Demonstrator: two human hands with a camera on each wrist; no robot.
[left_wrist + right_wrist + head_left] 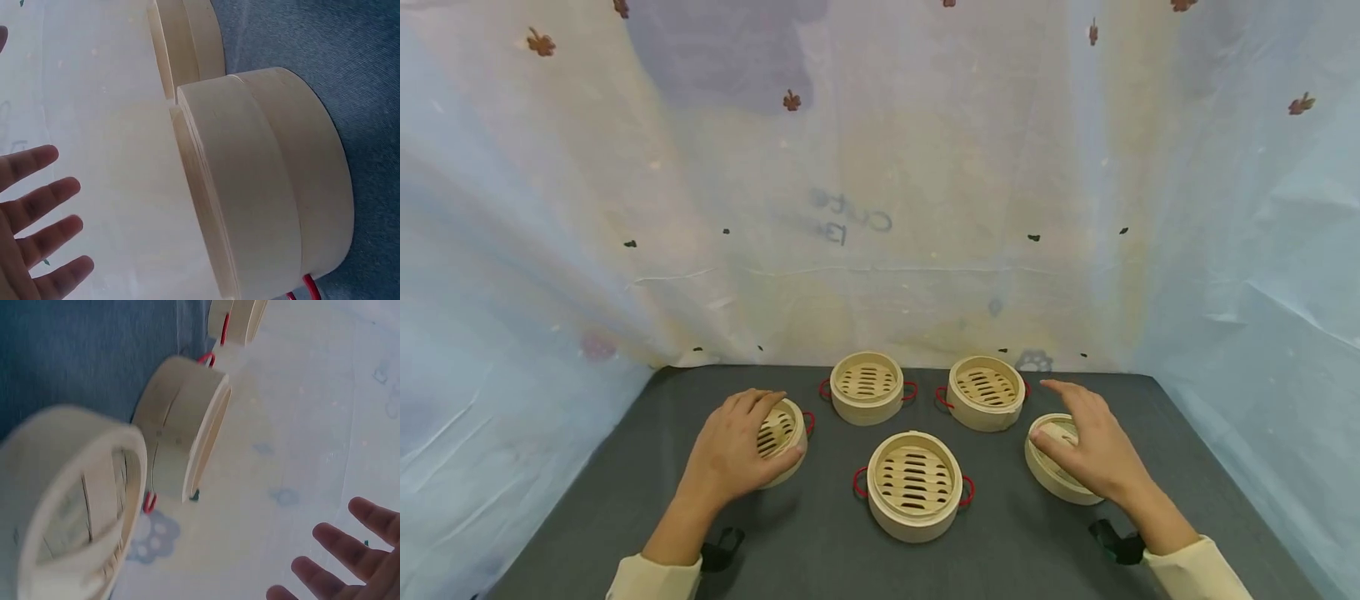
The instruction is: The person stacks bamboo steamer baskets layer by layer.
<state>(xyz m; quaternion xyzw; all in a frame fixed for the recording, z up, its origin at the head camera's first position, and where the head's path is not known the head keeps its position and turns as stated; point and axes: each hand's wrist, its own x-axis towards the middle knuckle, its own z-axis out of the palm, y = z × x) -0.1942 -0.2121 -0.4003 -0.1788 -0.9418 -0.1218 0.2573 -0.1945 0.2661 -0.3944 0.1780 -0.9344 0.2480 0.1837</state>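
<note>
Head view, dark grey table (1015, 550), pale draped sheet (880, 167) behind, both hands' fingers spread over bamboo steamers (914, 483).

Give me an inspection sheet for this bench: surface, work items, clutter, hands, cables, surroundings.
Surface: dark grey table, flat, matte.
Work items: five bamboo steamer baskets with red wire handles. Front centre basket; back left basket; back right basket; left basket; right basket. All upright, apart from each other.
Clutter: nothing seen.
Hands: left hand rests over the left basket, thumb against its side; whether the grip has closed cannot be told. Right hand lies on the right basket, fingers fairly straight.
Cables: nothing seen; a dark wrist strap shows at each cuff.
Surroundings: pale printed cloth backdrop on three sides, faint mirrored lettering.
</note>
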